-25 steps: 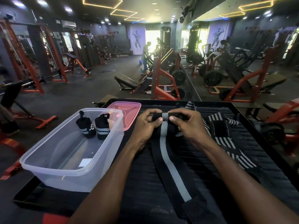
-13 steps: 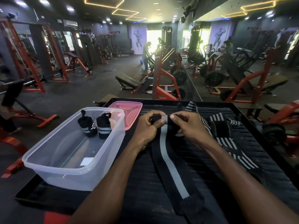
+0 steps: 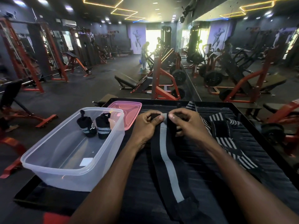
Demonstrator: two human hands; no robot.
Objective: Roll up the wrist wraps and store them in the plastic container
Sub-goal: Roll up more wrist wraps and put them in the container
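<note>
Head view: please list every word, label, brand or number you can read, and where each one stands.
None can be read.
White mark on one rolled wrap in the plastic container: too blurred.
White label on the container floor: looks blank.
Wall posters: figures, no readable words.

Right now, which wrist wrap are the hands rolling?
The black wrap with one grey stripe, pinched at its far end by left hand and right hand. The striped wrap lies untouched; two rolled wraps sit in the container.
</note>
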